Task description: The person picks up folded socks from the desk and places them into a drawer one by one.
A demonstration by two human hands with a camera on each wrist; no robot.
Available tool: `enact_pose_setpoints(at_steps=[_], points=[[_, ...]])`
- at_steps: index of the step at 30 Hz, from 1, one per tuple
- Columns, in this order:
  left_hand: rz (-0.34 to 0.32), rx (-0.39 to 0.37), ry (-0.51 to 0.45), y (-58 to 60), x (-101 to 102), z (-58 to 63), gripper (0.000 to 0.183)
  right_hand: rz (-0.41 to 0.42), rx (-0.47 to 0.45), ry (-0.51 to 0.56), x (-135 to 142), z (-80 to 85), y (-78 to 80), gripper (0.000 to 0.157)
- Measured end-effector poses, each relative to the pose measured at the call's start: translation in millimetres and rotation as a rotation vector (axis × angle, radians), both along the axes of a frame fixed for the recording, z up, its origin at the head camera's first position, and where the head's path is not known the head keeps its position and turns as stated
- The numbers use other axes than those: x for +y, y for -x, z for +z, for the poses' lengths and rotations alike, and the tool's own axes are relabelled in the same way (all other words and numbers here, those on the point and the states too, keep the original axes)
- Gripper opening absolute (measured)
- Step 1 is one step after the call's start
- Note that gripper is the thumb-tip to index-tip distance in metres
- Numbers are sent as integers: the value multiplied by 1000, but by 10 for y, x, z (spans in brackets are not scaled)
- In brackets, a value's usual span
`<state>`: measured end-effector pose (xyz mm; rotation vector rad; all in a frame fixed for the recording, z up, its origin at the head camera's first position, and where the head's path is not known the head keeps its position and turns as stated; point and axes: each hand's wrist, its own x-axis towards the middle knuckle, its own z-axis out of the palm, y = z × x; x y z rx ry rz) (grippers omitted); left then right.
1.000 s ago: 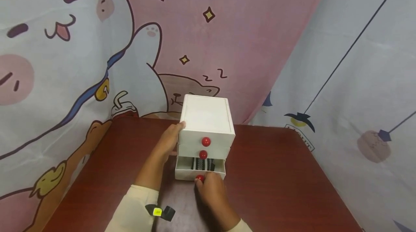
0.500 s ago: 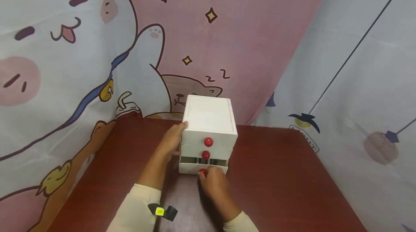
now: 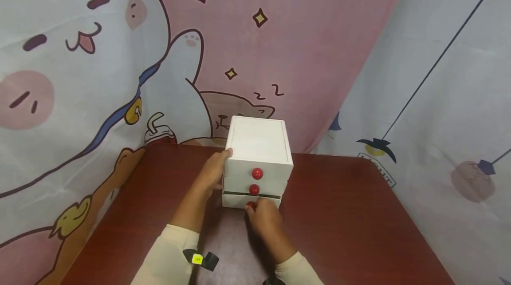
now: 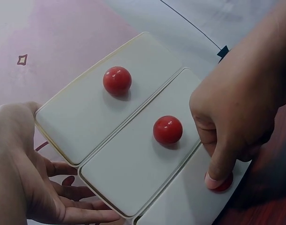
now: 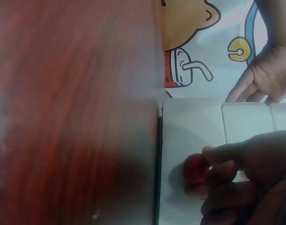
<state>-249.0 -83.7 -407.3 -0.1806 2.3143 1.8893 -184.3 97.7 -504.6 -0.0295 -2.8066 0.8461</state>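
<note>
A small white drawer unit [image 3: 259, 140] stands on the table, its three drawers stacked, each with a round red knob. My left hand [image 3: 210, 172] lies along its left side, thumb at the top edge. In the left wrist view the fingers [image 4: 82, 193] of that hand stretch along the side wall. My right hand [image 3: 265, 218] pinches the red knob [image 5: 194, 168] of the bottom drawer [image 3: 235, 200] between thumb and curled fingers. A thin dark gap shows above that drawer's front. The top knob [image 3: 257, 173] and middle knob [image 3: 254, 189] are untouched.
The dark red-brown table [image 3: 339, 231] extends on both sides of the unit. Behind and beside it hangs a cartoon-printed cloth [image 3: 299, 54]. A black strap with a yellow tag [image 3: 197, 259] is on the left sleeve.
The right hand has pushed the bottom drawer inward, so the black-and-white striped item inside is now hidden. The left hand has stayed against the unit's side.
</note>
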Motion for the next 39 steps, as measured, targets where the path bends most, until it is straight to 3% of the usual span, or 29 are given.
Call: enact_pose_setpoints(at_steps=[7, 11, 17, 19, 23, 26, 31, 35, 39], points=[[2, 2, 13, -3, -8, -1, 75, -4, 22, -19, -3, -125, 97, 43], [2, 6, 17, -13, -18, -1, 76, -9, -23, 12, -27, -30, 79, 41], [5, 8, 29, -30, -31, 19, 77, -24, -12, -30, -21, -122, 138, 40], [7, 9, 33, -27, -36, 24, 77, -25, -41, -12, -30, -63, 139, 40], [8, 4, 35, -13, -45, 26, 78, -38, -11, -55, 4, -341, 300, 39], [14, -1, 34, -11, -48, 25, 78, -42, -3, -61, 0, -357, 305, 39], [17, 2, 31, -31, -49, 20, 80, -25, -79, -4, -49, 3, 129, 36], [4, 25, 38, -46, -69, -10, 90, 23, -94, -24, -11, 40, 110, 32], [-9, 91, 105, -67, -116, -48, 97, 84, -85, -23, 96, 119, 78, 28]])
